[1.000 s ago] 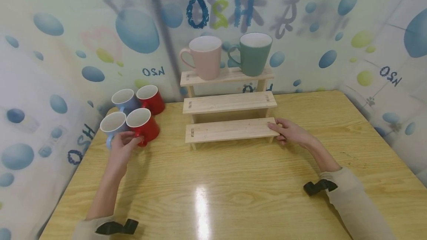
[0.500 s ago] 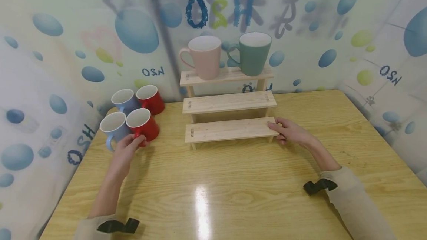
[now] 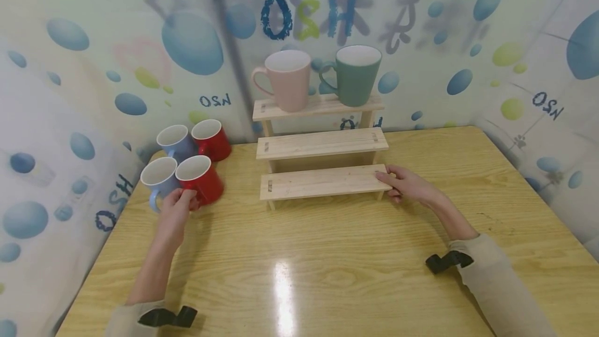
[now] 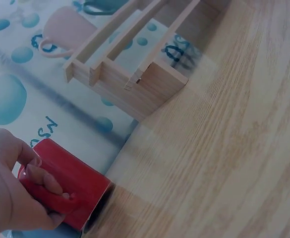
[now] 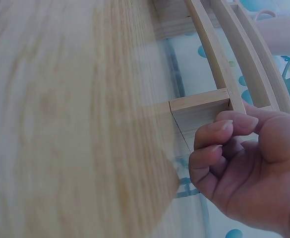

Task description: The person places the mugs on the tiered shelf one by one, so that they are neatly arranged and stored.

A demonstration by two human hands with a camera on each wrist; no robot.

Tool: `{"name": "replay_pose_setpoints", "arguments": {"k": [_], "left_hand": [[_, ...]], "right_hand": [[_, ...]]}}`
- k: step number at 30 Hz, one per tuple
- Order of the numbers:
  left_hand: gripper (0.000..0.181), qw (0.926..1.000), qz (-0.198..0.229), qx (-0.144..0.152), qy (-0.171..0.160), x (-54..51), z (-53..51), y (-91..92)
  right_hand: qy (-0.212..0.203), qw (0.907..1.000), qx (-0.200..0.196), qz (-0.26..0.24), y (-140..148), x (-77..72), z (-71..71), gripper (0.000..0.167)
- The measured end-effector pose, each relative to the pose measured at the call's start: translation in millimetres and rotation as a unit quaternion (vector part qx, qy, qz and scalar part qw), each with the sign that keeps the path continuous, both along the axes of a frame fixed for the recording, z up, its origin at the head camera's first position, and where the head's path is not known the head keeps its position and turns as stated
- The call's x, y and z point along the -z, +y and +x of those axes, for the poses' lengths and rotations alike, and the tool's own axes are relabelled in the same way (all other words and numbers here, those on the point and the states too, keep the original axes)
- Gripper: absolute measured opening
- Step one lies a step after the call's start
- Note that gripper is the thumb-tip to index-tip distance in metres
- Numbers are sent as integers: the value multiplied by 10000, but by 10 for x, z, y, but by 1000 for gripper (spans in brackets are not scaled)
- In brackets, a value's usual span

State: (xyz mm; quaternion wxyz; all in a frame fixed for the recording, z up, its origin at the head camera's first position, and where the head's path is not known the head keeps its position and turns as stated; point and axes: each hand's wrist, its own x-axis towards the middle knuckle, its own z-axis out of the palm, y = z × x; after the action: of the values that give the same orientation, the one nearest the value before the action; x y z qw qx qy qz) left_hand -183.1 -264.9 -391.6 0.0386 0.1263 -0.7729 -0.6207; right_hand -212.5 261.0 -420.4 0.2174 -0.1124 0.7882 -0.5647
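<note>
My left hand [image 3: 173,216] grips the handle of the front red mug [image 3: 210,185]. In the left wrist view my fingers curl through the red handle [image 4: 48,197], and a dark gap or shadow shows along the mug's base. Whether it stands clear of the table I cannot tell. A light blue mug [image 3: 161,176] is just left of it; another blue mug [image 3: 177,139] and a second red mug [image 3: 215,142] stand behind. My right hand [image 3: 413,187] pinches the right end of the lowest step of a three-step wooden shelf [image 3: 318,183], thumb on top.
A pink mug [image 3: 291,82] and a green mug [image 3: 356,79] stand on the shelf's top step. The middle step [image 3: 323,143] lies below them. A patterned backdrop [image 3: 421,66] rises behind the wood-grain table [image 3: 355,269].
My left hand's fingers have closed round the red mug's handle, and the mug has shifted slightly toward me. The right hand and the shelf have stayed put.
</note>
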Motion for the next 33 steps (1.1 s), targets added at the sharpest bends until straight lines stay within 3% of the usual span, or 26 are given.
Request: {"name": "replay_pose_setpoints", "arguments": {"k": [7,15,25,33], "left_hand": [[25,9967,-114,-792,125,-7,-2,11],[27,9924,-176,-1207,165,-17,6,20],[28,9898,371,-1244,588,-119,49,94],[30,9899,350,-1078,852,-264,117,217]], "right_hand": [[17,10000,-5,8,-2,2,-6,38],[50,9999,17,89,-3,9,3,38],[87,9999,31,90,-5,0,3,38],[56,10000,10,-12,-7,-1,7,38]]}}
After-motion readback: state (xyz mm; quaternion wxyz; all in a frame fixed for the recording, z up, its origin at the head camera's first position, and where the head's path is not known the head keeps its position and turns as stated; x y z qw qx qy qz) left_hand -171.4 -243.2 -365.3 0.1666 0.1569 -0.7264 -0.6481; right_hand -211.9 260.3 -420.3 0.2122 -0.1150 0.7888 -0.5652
